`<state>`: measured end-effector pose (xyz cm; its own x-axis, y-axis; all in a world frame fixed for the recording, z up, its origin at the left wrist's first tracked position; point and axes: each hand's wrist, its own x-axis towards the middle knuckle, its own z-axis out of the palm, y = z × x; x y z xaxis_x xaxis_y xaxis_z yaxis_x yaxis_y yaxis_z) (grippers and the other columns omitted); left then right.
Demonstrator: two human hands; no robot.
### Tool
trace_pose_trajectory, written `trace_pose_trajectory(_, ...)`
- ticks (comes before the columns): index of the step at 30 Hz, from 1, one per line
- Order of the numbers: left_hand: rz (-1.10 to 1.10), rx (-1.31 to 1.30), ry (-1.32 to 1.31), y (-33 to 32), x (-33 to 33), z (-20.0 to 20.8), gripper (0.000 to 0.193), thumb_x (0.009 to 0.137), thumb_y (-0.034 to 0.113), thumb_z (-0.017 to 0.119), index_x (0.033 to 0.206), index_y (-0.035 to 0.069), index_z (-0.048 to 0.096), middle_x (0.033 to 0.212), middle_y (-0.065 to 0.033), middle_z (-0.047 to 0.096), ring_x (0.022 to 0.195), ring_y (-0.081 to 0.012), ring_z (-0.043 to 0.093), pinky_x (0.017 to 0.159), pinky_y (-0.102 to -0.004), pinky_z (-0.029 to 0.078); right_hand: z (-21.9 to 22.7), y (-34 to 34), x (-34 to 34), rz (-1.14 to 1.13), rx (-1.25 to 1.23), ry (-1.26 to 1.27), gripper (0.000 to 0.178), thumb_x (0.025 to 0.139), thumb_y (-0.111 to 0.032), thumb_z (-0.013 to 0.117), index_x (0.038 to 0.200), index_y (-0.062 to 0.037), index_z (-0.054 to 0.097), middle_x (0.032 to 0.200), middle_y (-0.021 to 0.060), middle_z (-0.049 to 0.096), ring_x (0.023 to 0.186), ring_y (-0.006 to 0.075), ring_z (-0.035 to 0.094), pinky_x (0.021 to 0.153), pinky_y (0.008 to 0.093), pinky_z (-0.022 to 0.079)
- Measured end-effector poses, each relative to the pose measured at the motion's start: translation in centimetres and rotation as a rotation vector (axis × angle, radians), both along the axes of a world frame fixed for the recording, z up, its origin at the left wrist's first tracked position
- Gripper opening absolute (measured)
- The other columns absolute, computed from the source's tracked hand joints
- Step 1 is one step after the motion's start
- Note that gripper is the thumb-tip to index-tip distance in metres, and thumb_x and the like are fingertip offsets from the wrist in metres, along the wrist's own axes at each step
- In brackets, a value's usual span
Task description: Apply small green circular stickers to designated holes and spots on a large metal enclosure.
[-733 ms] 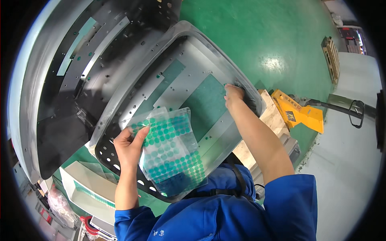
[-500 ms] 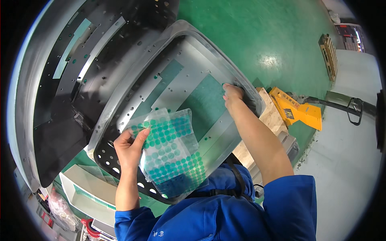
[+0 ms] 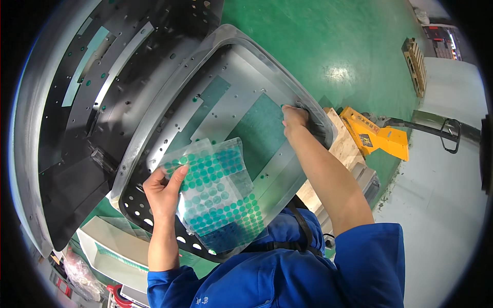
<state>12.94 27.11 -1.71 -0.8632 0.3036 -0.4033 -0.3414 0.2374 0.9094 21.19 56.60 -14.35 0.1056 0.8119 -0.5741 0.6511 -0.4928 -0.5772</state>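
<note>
Between the thumb and fingers of my left hand [image 3: 163, 191] are clear sheets of green round stickers [image 3: 213, 197], fanned over the near part of a large grey metal housing [image 3: 233, 97]. The sheets overlap, with rows of green dots and some gaps. At the housing's right end, my right hand [image 3: 296, 122] reaches inside with fingers bent and fingertips against the inner panel. A tiny green spot shows by its fingertip; what the fingers hold, if anything, is too small to make out. Several green dots sit over holes in the panel.
Another large dark curved metal shell [image 3: 72, 118] stands at the left. A pale open box [image 3: 110, 246] holding clear sheets is at lower left. Right of the housing are wooden boards [image 3: 341, 146], a yellow pallet truck [image 3: 377, 134] and, farther off, a wooden pallet [image 3: 415, 66] on the green floor.
The view has shifted slightly. My left hand still grips the sticker sheets, and my right hand stays against the inner panel at the right end.
</note>
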Motion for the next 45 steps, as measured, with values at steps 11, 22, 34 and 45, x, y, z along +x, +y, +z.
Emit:
trace_pose_trajectory(11,-0.004,-0.01,-0.009,0.0,0.0,-0.2,0.015,0.071,0.009,0.069,0.081,0.0,0.063,0.068,0.0014,0.06,0.056,-0.0013,0.047,0.051,-0.0146,0.036,0.4,-0.3,-0.3,0.032,0.028,-0.021,0.017,0.071,-0.01,0.053,0.074,0.0051,0.059,0.08,0.0167,0.06,0.073,0.0215,0.058,0.067,0.0317,0.045)
trace_pose_trajectory(22,-0.007,-0.001,-0.01,0.3,0.1,-0.3,0.014,0.071,0.009,0.068,0.08,0.0,0.062,0.068,0.002,0.059,0.056,-0.0009,0.047,0.051,-0.0145,0.036,-1.0,-0.6,0.2,0.195,0.221,-0.201,0.018,0.07,-0.016,0.054,0.072,-0.0009,0.065,0.078,0.0144,0.062,0.075,0.0266,0.061,0.066,0.0327,0.048)
trace_pose_trajectory(34,0.141,-0.001,0.095,-1.2,0.5,1.4,0.012,0.071,0.009,0.069,0.078,0.001,0.063,0.067,0.0025,0.059,0.056,-0.0018,0.047,0.051,-0.0152,0.035,2.7,-5.4,-0.4,0.733,0.426,-0.541,0.032,0.075,-0.003,0.05,0.107,-0.0016,0.048,0.113,0.0137,0.044,0.1,0.0221,0.045,0.083,0.0291,0.04)
trace_pose_trajectory(45,0.659,0.088,0.297,-9.8,6.0,7.5,0.012,0.074,0.007,0.065,0.083,0.001,0.062,0.076,-0.0014,0.06,0.065,-0.0052,0.051,0.06,-0.0174,0.039,6.5,-4.5,0.8,1.449,0.159,-0.612,0.049,0.081,-0.027,0.047,0.114,0.008,0.04,0.118,0.0186,0.042,0.115,0.0309,0.035,0.09,0.038,0.035)
